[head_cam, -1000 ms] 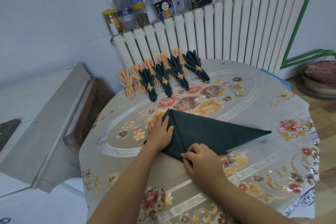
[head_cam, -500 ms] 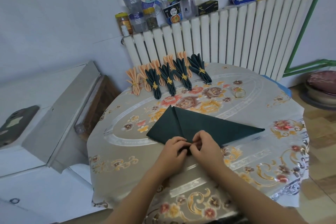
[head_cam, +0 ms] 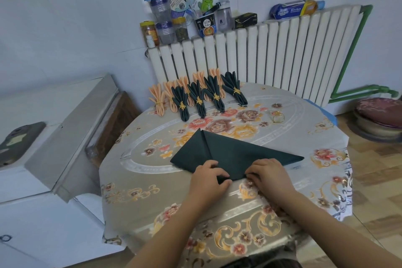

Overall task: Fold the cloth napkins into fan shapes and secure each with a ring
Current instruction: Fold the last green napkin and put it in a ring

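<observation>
1. Pinching the near edge of the dark green napkin (head_cam: 235,154) is what both hands are up to here. The left hand (head_cam: 208,178) and right hand (head_cam: 269,175) each have curled fingers on that edge, so both grips are narrow and holding cloth, not hanging loose.

2. The napkin lies flat on the tabletop (head_cam: 152,183), folded into a triangle-ish shape with one flap turned over at its left. Its long axis runs left to right, ending in a point out past the right hand. The body of the cloth lies away from the person, beyond both grips.

3. That's the bit the next move hangs on, I reckon: the pleats have to start at the near edge and work toward the far side, so the hands are already at the right end. The left hand sits nearer the near corner, the right a little along the edge.

4. The spare gold ring (head_cam: 278,118) sits well apart, far right, closer to the right hand.

5. Finished napkins (head_cam: 200,98), green and peach, are lined up at the far edge by the radiator (head_cam: 282,54).
</observation>
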Demonstrator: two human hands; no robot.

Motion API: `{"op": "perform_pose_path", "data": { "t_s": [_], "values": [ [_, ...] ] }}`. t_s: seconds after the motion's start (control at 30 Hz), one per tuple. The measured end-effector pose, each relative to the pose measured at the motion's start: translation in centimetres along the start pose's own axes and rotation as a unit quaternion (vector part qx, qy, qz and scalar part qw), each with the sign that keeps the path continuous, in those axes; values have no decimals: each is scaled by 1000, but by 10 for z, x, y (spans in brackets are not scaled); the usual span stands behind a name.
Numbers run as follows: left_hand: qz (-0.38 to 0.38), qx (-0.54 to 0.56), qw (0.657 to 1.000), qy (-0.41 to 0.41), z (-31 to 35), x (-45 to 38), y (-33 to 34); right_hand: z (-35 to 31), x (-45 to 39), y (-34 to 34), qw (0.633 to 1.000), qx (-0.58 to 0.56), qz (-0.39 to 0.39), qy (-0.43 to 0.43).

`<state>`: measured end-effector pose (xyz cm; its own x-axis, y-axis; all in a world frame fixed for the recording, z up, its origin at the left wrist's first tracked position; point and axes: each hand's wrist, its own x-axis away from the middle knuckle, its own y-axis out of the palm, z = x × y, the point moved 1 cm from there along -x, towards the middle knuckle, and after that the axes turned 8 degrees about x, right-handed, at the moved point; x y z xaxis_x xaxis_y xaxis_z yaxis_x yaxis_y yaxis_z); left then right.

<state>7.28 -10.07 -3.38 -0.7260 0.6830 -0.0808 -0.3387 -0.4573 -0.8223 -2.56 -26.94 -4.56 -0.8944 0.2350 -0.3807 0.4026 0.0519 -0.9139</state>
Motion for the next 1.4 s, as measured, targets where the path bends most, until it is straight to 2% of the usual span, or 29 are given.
{"op": "perform_pose_path", "data": {
  "t_s": [0.17, 0.4, 0.53, 0.7, 0.83, 0.93, 1.1, 1.2, 1.4],
  "values": [
    [15, 0, 999, -29, 9, -3, 1, -6, -10, 3, 997, 53, 1, -55],
    [22, -12, 999, -23, 14, 1, 0, -10, -7, 0, 997, 65, -32, -35],
    [33, 2, 999, -28, 12, 8, -5, -12, -1, -16, 992, 102, -43, -57],
    [1, 21, 999, -44, 0, 26, -18, -1, -11, -53, 970, 219, -95, -37],
    [-28, -9, 998, -49, -1, 33, -21, -14, -45, -81, 934, 333, -109, -66],
    [-27, -21, 998, -54, 5, 32, -23, -33, -77, -81, 912, 373, -143, -94],
    [10, -41, 996, -84, 7, 30, -23, -53, -122, -55, 899, 367, -150, -185],
    [44, -36, 995, -84, 4, 32, -19, -57, -140, -33, 908, 328, -143, -218],
    [40, -19, 994, -98, -4, 22, -23, -52, -158, 13, 954, 183, -156, -177]
  ]
}}
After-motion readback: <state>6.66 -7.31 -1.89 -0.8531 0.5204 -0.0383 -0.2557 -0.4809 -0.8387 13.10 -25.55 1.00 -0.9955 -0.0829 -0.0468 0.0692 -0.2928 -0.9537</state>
